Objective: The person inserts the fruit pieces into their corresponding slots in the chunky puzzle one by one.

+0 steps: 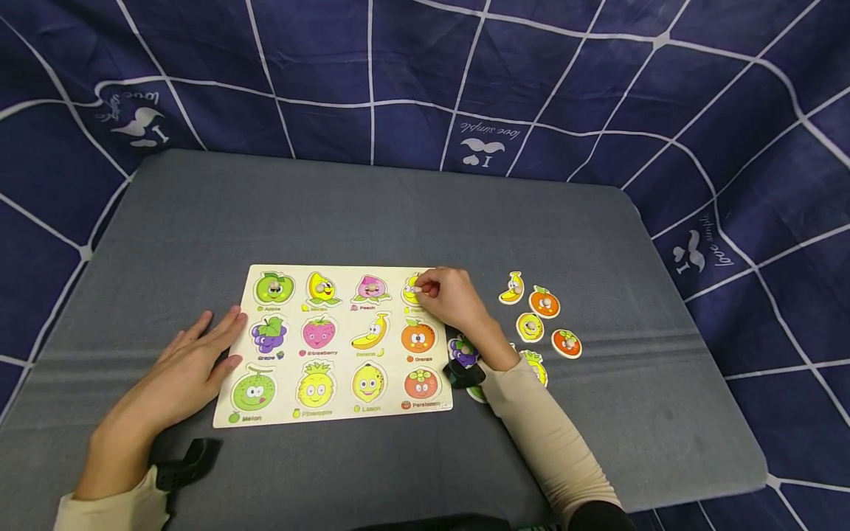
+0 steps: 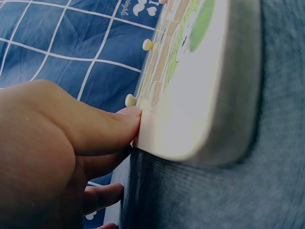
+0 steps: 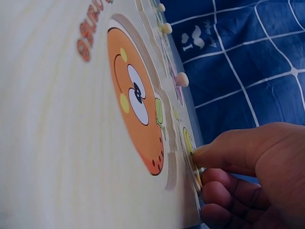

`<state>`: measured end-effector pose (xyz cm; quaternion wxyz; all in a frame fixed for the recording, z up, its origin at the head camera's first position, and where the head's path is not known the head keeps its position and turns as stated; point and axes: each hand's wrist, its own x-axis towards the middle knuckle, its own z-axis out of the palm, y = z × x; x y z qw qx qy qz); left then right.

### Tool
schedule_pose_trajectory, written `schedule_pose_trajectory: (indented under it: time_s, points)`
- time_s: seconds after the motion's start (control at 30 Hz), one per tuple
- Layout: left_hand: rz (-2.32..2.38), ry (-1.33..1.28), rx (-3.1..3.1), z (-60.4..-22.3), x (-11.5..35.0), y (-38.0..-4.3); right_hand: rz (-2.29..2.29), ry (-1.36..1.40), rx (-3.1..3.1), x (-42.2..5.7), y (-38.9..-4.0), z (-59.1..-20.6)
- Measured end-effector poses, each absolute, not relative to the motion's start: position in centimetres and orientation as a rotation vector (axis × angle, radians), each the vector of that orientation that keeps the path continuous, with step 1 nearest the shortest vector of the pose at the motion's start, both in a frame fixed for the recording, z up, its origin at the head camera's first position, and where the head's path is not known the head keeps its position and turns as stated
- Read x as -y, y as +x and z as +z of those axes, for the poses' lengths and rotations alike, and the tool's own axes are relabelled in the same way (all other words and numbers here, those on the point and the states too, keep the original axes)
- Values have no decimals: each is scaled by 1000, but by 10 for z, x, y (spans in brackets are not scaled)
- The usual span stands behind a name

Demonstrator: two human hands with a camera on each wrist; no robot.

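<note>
A pale wooden fruit puzzle board (image 1: 335,295) lies on the grey table. At its top right slot my right hand (image 1: 454,299) pinches the knob of a yellow pear piece (image 3: 188,139), thumb against the fingers. The piece lies over its slot, partly covered by the fingertips. My left hand (image 1: 182,369) rests along the board's left edge with fingers extended; its thumb (image 2: 107,126) touches the board's side. Knobbed apple (image 1: 274,288), yellow mango-like (image 1: 322,288) and peach (image 1: 370,288) pieces sit in the top row.
Right of the board lie loose knobbed pieces: banana (image 1: 512,288), orange (image 1: 544,302), lemon (image 1: 530,327), persimmon (image 1: 567,344), pineapple (image 1: 535,366) and grape (image 1: 462,351). A green piece (image 1: 477,394) is partly hidden under the right wrist. Blue checked cloth (image 1: 412,74) hangs behind the table.
</note>
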<state>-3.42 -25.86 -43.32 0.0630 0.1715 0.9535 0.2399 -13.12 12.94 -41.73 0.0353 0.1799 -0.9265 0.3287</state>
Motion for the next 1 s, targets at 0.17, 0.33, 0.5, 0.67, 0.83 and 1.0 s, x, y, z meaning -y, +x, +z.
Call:
schedule_pose_trajectory:
  time_s: [0.17,0.33,0.5,0.67,0.83,1.0]
  points:
    - [725,516,-2877,-433,259,-34,999,582,2843,-130,-132,-417]
    - [710,504,-2868,-432,258,-35,994,610,2850,-132,-132,-417]
    - [698,502,-2865,-431,257,-36,1003,627,2852,-133,-133,-417]
    - [698,504,-2870,-431,257,-36,1006,638,2862,-133,-133,-417]
    - [696,506,-2877,-431,257,-36,1003,629,2869,-133,-134,-417]
    - [705,520,-2874,-432,258,-37,1002,619,2869,-132,-134,-419]
